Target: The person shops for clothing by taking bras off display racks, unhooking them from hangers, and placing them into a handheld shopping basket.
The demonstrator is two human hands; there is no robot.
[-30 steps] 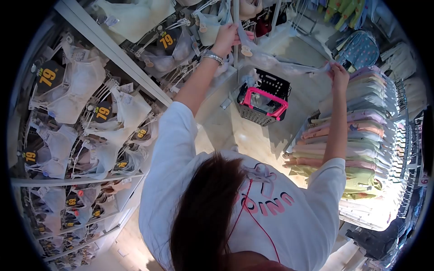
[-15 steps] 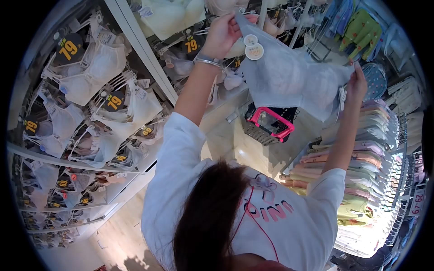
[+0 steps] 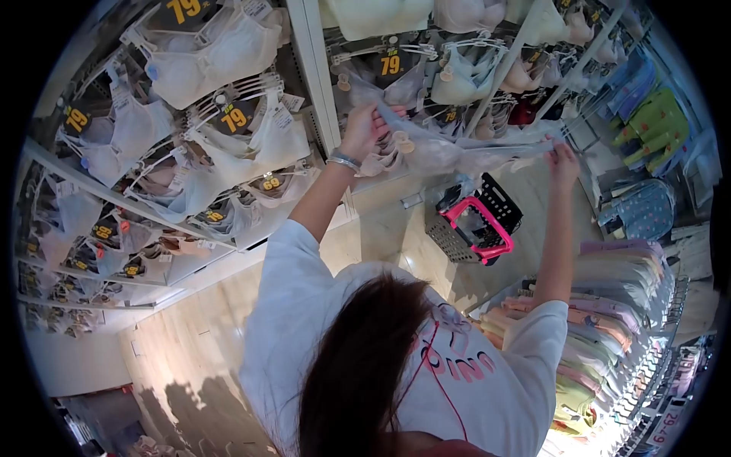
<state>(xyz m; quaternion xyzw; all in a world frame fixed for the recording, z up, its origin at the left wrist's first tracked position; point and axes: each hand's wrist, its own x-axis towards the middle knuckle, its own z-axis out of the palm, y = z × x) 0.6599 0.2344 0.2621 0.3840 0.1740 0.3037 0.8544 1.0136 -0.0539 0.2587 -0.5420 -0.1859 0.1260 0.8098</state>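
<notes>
A pale whitish-blue bra [image 3: 445, 154] is stretched between my two hands, above the floor and in front of the shelf. Round paper tags [image 3: 402, 142] hang at its left side. My left hand [image 3: 365, 131], with a silver bracelet at the wrist, is closed on the bra's left end. At the other end, the fingers of my right hand [image 3: 562, 158] pinch the fabric. The bra is seen tilted, nearly edge-on, so most of its front is hidden.
Bras on hangers fill the wall shelves [image 3: 304, 68], with price cards [image 3: 234, 118] among them. A dark shopping basket with a pink handle [image 3: 476, 228] stands on the floor beyond me. Racks of pastel clothes [image 3: 594, 305] line the right, with green garments [image 3: 651, 129] farther back.
The bra has tipped from showing its broad face to nearly edge-on. My hands are lower and somewhat closer together, both still gripping it. The view has shifted, showing more of the shelves ahead.
</notes>
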